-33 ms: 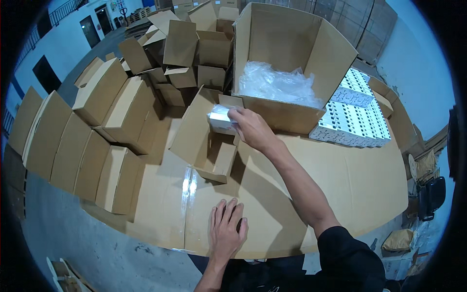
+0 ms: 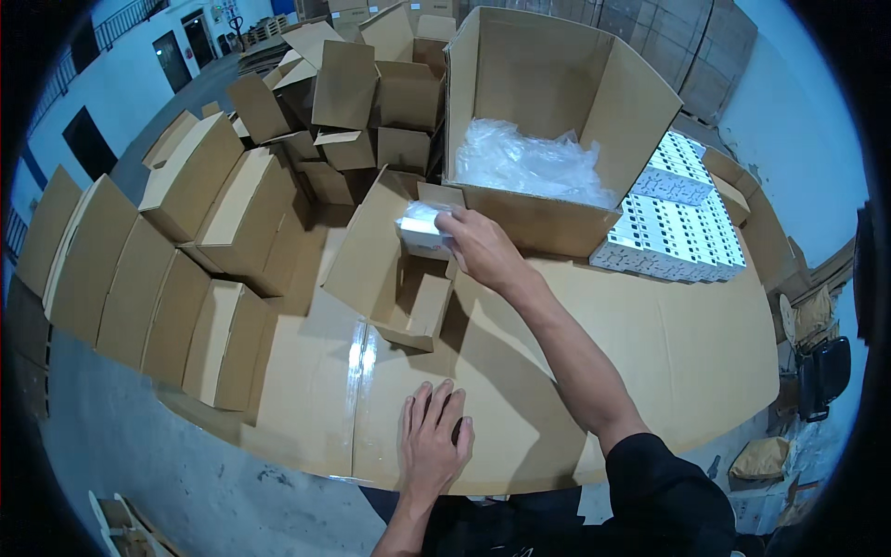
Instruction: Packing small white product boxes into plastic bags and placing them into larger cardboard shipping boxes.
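Note:
At the middle of the table, an open brown cardboard box [image 2: 357,265] stands with its flaps up. My right hand [image 2: 481,243] reaches over its right side, fingers closed on a small white box [image 2: 425,239]. Clear plastic wrap [image 2: 422,211] shows at the top of that white box. Part of the white box is hidden behind my fingers, and it sits at the far end of the open carton. My left hand [image 2: 434,436] lies flat near the table's front edge, fingers stretched out, holding nothing.
A large open carton [image 2: 543,218] with clear plastic bags [image 2: 524,158] stands behind my right hand. Stacked white boxes [image 2: 668,237] lie to its right. Closed brown boxes [image 2: 218,334] line the left side; several open cartons [image 2: 343,88] pile up at the back.

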A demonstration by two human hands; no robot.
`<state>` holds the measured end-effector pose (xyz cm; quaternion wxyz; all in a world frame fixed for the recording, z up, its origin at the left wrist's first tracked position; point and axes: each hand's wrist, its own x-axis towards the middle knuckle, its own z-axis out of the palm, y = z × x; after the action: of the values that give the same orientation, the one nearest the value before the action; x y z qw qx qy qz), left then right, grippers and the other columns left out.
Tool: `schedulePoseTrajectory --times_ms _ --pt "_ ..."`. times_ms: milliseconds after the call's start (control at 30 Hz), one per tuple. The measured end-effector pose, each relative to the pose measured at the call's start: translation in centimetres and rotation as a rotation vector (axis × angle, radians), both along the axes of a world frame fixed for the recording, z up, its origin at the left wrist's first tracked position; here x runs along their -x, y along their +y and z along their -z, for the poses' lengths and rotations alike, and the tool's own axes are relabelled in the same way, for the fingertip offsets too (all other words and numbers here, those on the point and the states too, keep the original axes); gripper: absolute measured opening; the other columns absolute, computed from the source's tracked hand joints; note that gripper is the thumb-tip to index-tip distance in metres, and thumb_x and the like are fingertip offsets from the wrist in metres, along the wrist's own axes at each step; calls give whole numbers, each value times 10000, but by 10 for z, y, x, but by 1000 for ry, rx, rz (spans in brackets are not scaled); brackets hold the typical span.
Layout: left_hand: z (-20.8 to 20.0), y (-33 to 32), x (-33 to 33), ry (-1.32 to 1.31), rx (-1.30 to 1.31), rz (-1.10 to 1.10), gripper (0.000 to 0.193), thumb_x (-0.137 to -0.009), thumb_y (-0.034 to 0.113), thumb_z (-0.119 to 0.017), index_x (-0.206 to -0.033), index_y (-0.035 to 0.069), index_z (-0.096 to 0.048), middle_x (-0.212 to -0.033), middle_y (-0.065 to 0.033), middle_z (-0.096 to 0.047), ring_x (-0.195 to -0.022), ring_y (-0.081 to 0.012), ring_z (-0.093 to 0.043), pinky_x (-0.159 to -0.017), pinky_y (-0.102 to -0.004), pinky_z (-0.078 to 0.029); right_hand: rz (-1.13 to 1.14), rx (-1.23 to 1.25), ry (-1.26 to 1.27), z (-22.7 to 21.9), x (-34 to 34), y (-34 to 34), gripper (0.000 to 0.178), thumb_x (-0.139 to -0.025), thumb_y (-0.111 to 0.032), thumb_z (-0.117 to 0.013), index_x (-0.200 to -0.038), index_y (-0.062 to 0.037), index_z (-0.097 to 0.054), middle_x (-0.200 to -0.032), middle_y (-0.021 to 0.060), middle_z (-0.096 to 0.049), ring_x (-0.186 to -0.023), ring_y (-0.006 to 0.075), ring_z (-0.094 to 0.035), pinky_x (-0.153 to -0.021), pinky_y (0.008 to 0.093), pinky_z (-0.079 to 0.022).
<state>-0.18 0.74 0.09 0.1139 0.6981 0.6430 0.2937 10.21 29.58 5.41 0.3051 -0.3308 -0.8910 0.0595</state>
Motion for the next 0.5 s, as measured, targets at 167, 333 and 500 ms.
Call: schedulePoseTrajectory --times_ms 167,333,500 --pt "1 -1 0 26 11 1 432 -866 181 -682 -1278 61 -633 -1375 -124 -567 -1322 -374 -471 -1128 -541 -350 28 30 -50 4 0 -4 213 -852 -86 -700 -1049 -50 -627 -985 171 -637 -1009 370 -625 -858 486 -538" --pt "3 -2 0 27 34 9 430 -876 184 -678 -1287 64 -637 -1395 -119 -558 -1342 -364 -457 -1141 -540 -337 70 33 -57 7 2 -1 111 -865 -107 -688 -946 -33 -673 -959 165 -642 -990 361 -626 -854 471 -541" --pt "3 -2 1 32 38 5 433 -882 194 -676 -1295 68 -638 -1408 -114 -553 -1352 -363 -449 -1152 -536 -328 29 49 -32 9 0 -3 117 -897 -89 -645 -859 -2 -714 -1056 164 -637 -1039 340 -594 -920 454 -516"
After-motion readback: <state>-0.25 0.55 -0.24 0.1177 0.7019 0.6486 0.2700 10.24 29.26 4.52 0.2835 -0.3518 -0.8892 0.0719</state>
